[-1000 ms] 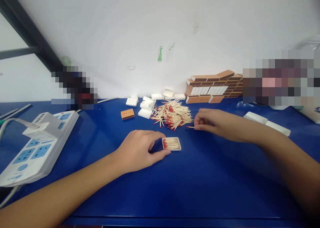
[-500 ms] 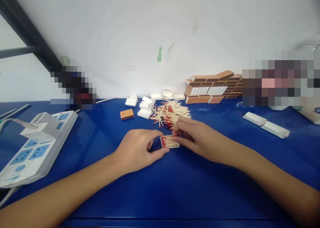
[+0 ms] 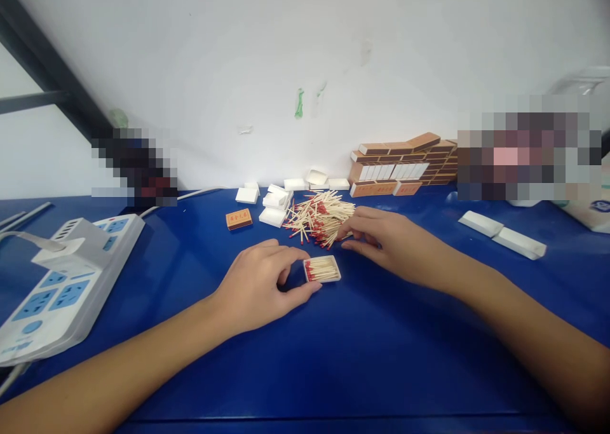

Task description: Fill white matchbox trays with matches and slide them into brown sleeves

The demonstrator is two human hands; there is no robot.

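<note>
Change: your right hand (image 3: 381,237) had left the tray, where it was half a second before, and was back at the near edge of the match pile (image 3: 320,217); your left hand kept its place.
Left hand (image 3: 260,284): it lay on the blue table (image 3: 362,358), thumb and forefinger spread narrowly and touching the left end of the match tray (image 3: 322,269); nothing was lifted.
Right hand: fingers were curled loosely, tips among the loose matches at the pile's right side; you cannot tell whether a match was pinched.
Match tray: small white drawer, flat on the table just in front of the pile, part filled with matches, red heads toward your left hand.
Match pile: heaped loosely, red heads mostly toward you.
Behind pile: empty white trays (image 3: 276,200) scattered near the wall; one closed orange matchbox (image 3: 239,218) lay to their left.
Far right of pile: stacked brown boxes (image 3: 405,164) stood against the wall.
Right side: two white pieces (image 3: 500,234) lay well apart from your hands.
Left side: power strip (image 3: 61,281) with a plug in it.
</note>
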